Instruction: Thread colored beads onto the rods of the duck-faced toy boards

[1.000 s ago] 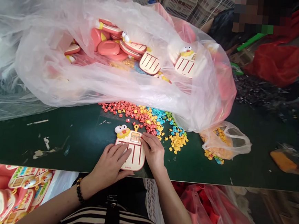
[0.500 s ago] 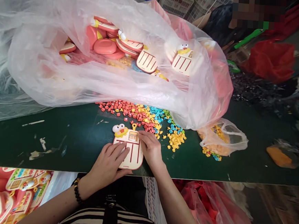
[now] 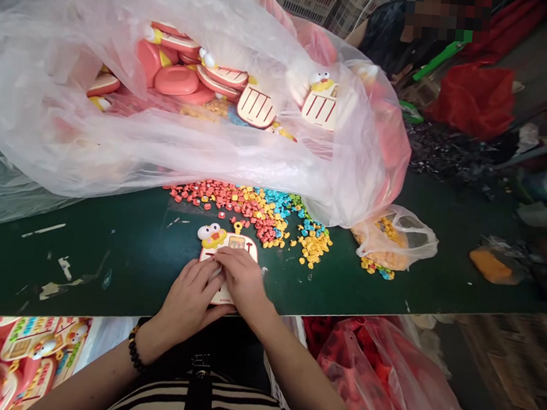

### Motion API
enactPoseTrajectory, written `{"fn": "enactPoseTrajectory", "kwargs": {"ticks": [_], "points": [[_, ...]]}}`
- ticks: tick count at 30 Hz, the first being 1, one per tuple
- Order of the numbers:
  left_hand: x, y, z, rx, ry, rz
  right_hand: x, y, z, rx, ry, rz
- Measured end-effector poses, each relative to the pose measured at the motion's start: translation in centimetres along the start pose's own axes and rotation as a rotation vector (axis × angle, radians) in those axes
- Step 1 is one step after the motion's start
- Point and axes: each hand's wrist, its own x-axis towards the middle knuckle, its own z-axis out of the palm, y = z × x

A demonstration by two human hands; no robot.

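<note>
Duck-topped toy board, cream with a red rim and red stripes, lies flat on the green table close to the near edge, about midway along it, its duck head at the far left corner. The right hand has slid in from the board's right side to its centre, and now covers most of the striped panel, with the fingers crossing over the left hand's knuckles. Only the top strip, with its small window and the duck head, stays clear of the hands.

The left hand lies across the board's lower left, its fingers pointing toward the far right and its wrist low at the table's edge, with a dark beaded bracelet on that wrist. The right forearm comes in at a slant from the lower right. Neither grip is spread wide: both hands sit close together, fingers bunched over the board, but whether either pinches anything beneath them is hidden.

Just beyond the board, a loose spread of red, yellow and blue plastic pieces covers the table. Further right, yellow pieces form a separate heap beside a small clear bag of orange and yellow pieces. Along the far edge, a large clear plastic bag holds pink and cream board parts, while finished colourful boards lie below the near edge at the left.
</note>
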Motion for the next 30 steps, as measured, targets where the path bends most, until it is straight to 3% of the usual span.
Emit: {"fn": "enactPoseTrajectory", "kwargs": {"ticks": [2,4,8,11,13,20,23,26,30], "points": [[-0.2,0.0,0.0,-0.007,0.021,-0.043,1.4,-0.1,0.3,0.074,-0.048,-0.026],[-0.3,0.0,-0.1,0.01,0.028,-0.067,2.3,0.7,-1.0,0.089,0.0,0.025],[0.0,0.1,-0.4,0.066,-0.028,-0.075,2.3,4.3,-6.7,-0.121,0.309,0.252],[0.3,0.3,-0.5,0.089,-0.044,-0.103,1.5,6.3,-9.3,-0.23,0.221,0.262],[0.4,0.5,-0.4,0.108,-0.031,-0.122,1.3,6.4,-9.1,-0.279,0.138,0.223],[0.2,0.6,-0.5,0.142,0.009,-0.061,3.2,5.0,-4.8,-0.586,-0.116,0.107],[0.0,0.2,-0.4,0.109,-0.019,-0.041,3.3,5.1,-5.1,-0.521,-0.083,0.113],[-0.2,0.0,-0.3,0.084,-0.028,-0.058,2.8,4.7,-5.6,-0.279,-0.011,0.159],[0.0,0.1,-0.3,0.043,-0.029,-0.078,1.7,3.4,-4.5,-0.204,0.021,0.123]]}}
